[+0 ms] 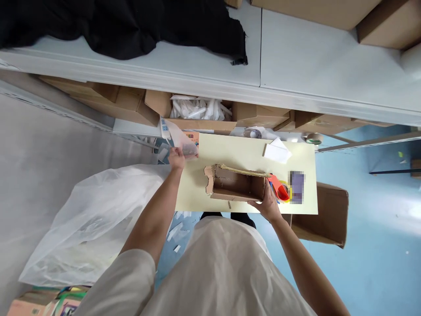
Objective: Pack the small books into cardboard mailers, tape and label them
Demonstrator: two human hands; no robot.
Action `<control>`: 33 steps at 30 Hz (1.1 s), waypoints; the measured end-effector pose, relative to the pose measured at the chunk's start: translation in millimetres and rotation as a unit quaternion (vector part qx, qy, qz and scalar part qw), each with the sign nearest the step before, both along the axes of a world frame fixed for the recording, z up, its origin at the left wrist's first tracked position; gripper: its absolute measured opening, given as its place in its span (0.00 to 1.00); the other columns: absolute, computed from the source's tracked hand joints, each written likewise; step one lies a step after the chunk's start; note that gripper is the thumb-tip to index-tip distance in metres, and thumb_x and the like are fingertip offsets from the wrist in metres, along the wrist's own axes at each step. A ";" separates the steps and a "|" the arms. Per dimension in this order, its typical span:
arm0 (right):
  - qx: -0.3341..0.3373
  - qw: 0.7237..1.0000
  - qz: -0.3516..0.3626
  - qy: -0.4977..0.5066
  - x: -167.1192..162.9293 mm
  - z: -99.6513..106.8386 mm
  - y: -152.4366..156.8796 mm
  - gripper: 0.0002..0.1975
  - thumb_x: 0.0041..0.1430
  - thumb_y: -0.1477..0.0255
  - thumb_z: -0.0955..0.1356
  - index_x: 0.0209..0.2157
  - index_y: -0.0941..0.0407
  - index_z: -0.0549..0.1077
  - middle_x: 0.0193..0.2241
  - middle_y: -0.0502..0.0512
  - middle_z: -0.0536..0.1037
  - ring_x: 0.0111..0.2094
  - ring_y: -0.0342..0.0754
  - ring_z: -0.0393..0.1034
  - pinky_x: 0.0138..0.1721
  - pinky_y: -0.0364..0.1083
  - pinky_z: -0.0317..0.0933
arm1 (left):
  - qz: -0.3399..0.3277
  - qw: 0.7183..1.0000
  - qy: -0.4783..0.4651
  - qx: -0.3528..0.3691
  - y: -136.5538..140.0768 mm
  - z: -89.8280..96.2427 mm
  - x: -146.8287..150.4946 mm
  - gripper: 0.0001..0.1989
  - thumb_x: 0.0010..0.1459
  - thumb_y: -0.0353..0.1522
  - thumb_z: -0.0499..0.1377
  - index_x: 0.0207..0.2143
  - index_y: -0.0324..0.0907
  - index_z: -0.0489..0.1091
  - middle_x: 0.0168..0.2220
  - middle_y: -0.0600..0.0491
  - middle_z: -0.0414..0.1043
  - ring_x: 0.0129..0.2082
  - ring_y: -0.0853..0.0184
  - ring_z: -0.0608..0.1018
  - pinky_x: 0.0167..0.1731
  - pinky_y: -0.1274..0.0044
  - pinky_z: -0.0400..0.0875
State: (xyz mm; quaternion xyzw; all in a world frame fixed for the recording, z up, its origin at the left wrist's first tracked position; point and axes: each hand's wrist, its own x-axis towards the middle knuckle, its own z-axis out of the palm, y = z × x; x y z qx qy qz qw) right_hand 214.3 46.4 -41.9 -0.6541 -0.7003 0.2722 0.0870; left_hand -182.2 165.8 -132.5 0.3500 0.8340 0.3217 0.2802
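On the left end of the pale yellow tabletop point(197, 197), my left hand point(176, 159) is closed on the edge of a translucent plastic sheet point(180, 137), possibly a bag. A pinkish printed item point(193, 137) lies partly behind that sheet. My right hand point(268, 205) grips the right end of a small open cardboard box point(230, 193), tilted so that its hollow inside faces me. Its left end has a cut-out edge. Just right of the box sits a red tape dispenser point(281, 191) with a yellow part, close to my right fingers.
White papers point(278, 150) and a blurred-out purple item point(297, 188) lie on the table. Behind stands a carton of white pieces point(200, 109) under a grey shelf point(296, 57). A large plastic bag point(92, 215) is at left, an open carton point(329, 215) at right.
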 end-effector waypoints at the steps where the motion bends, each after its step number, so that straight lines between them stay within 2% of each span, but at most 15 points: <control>1: 0.002 1.000 0.002 0.002 0.0 -0.6 0.0 0.56 0.47 0.55 0.71 0.66 0.57 0.33 0.64 0.66 0.50 0.64 0.62 0.47 0.58 0.60 0.54 | 0.019 1.000 0.015 -0.016 0.4 0.3 -1.6 0.13 0.55 0.31 0.56 0.43 0.39 0.64 0.40 0.44 0.71 0.43 0.59 0.73 0.48 0.64 0.66; 4: 0.013 1.000 0.006 0.002 0.3 -2.5 -0.7 0.56 0.47 0.55 0.71 0.66 0.57 0.33 0.64 0.67 0.50 0.64 0.62 0.47 0.58 0.60 0.54 | 0.053 0.995 0.053 -0.065 1.2 1.2 -0.4 0.29 0.44 0.34 0.66 0.47 0.38 0.59 0.50 0.39 0.64 0.51 0.53 0.68 0.51 0.60 0.62; 5: 0.015 1.000 0.006 -0.001 0.3 -2.9 -1.2 0.56 0.47 0.55 0.71 0.66 0.57 0.33 0.64 0.67 0.50 0.63 0.62 0.47 0.58 0.60 0.54 | 0.058 0.993 0.061 -0.078 1.9 1.5 2.4 0.31 0.42 0.35 0.68 0.47 0.39 0.60 0.52 0.38 0.61 0.54 0.50 0.65 0.51 0.58 0.61; 9: 0.011 1.000 0.002 -0.009 -0.3 -2.9 -2.2 0.56 0.47 0.55 0.71 0.66 0.57 0.33 0.64 0.68 0.50 0.63 0.63 0.48 0.57 0.61 0.54 | 0.081 0.985 0.071 -0.136 11.0 3.5 17.2 0.26 0.42 0.34 0.68 0.43 0.41 0.61 0.54 0.38 0.57 0.57 0.46 0.60 0.50 0.57 0.60; 12: 0.004 1.000 0.003 -0.009 -1.0 -2.5 -1.6 0.56 0.48 0.55 0.71 0.65 0.58 0.32 0.64 0.67 0.49 0.63 0.62 0.47 0.58 0.60 0.53 | 0.081 0.983 0.049 -0.156 19.3 4.8 23.4 0.31 0.41 0.31 0.69 0.45 0.37 0.58 0.52 0.36 0.60 0.56 0.49 0.64 0.51 0.63 0.61; 15: 0.003 1.000 0.004 -0.010 -1.4 -3.6 -0.8 0.56 0.48 0.55 0.71 0.65 0.59 0.32 0.64 0.68 0.49 0.64 0.62 0.46 0.59 0.59 0.52 | 0.045 0.991 0.000 -0.124 18.7 6.4 27.1 0.33 0.39 0.28 0.69 0.45 0.37 0.55 0.45 0.39 0.67 0.48 0.54 0.72 0.46 0.68 0.64; 20: 0.025 1.000 0.016 0.006 -1.3 -9.5 -0.2 0.56 0.47 0.55 0.71 0.65 0.58 0.33 0.64 0.67 0.50 0.64 0.61 0.47 0.59 0.59 0.52 | 0.009 0.999 -0.018 -0.048 -10.5 22.3 24.3 0.25 0.39 0.21 0.63 0.38 0.45 0.56 0.36 0.50 0.70 0.42 0.57 0.75 0.42 0.68 0.67; 22: 0.036 0.999 0.014 0.008 -1.1 -12.9 0.3 0.57 0.46 0.55 0.71 0.65 0.58 0.33 0.64 0.67 0.49 0.64 0.62 0.47 0.58 0.59 0.52 | -0.009 1.000 -0.006 -0.020 -28.3 36.9 13.5 0.23 0.38 0.22 0.62 0.36 0.45 0.57 0.34 0.52 0.69 0.40 0.57 0.75 0.42 0.68 0.67; 25: 0.040 0.999 0.007 0.005 -1.6 -17.6 1.6 0.58 0.45 0.55 0.71 0.65 0.59 0.33 0.64 0.68 0.49 0.63 0.63 0.47 0.57 0.60 0.53 | -0.042 0.998 0.010 0.040 -55.7 68.2 -10.4 0.20 0.40 0.24 0.61 0.36 0.44 0.59 0.35 0.53 0.68 0.40 0.61 0.74 0.44 0.70 0.67; 28: 0.042 0.999 0.006 0.003 -4.0 -18.2 2.1 0.57 0.45 0.55 0.71 0.65 0.60 0.34 0.64 0.69 0.50 0.64 0.62 0.47 0.57 0.58 0.54 | -0.101 0.983 0.013 0.153 -78.4 109.7 -27.4 0.18 0.42 0.27 0.60 0.38 0.43 0.60 0.38 0.52 0.67 0.39 0.64 0.74 0.42 0.75 0.67; 31: 0.044 0.999 -0.002 -0.006 -7.6 -13.6 0.7 0.57 0.46 0.56 0.71 0.65 0.59 0.34 0.64 0.67 0.50 0.63 0.61 0.47 0.57 0.57 0.54 | -0.154 0.956 0.051 0.245 -92.6 156.7 -18.9 0.19 0.44 0.30 0.61 0.40 0.43 0.61 0.39 0.52 0.67 0.38 0.65 0.73 0.41 0.76 0.68; 33: 0.040 0.999 -0.006 -0.011 -9.8 -9.4 -0.4 0.55 0.47 0.57 0.71 0.66 0.58 0.33 0.65 0.66 0.49 0.63 0.60 0.47 0.57 0.57 0.54 | -0.193 0.943 0.069 0.261 -97.4 185.6 2.5 0.18 0.45 0.30 0.60 0.41 0.43 0.62 0.40 0.52 0.67 0.39 0.63 0.73 0.40 0.75 0.68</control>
